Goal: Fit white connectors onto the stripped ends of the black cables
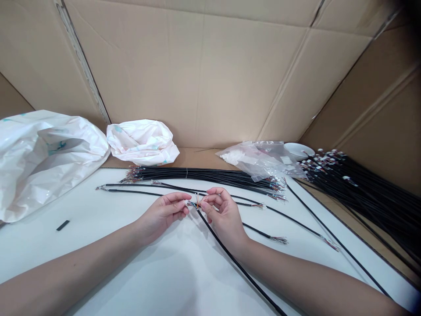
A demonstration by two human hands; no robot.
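Observation:
A black cable [226, 252] runs from the bottom edge up to between my hands, where its thin coloured wires [197, 201] fan out. My left hand [171, 210] is closed, thumb against fingers, on a small white connector [188, 203] into which some of the wires lead. My right hand [223, 215] pinches one of the cable's thin wires close to the connector; its fingertips hide the wire's end. Beyond the hands, a few loose black cables [131, 192] with frayed wire ends lie across the white table [138, 272].
A bundle of black cables [210, 174] lies at the back. Cables with white connectors [371, 188] are piled at right, near a white bowl [298, 150] and a clear bag [259, 158] of white pieces. White plastic bags [49, 162] stand left; cardboard walls [197, 74] enclose the table.

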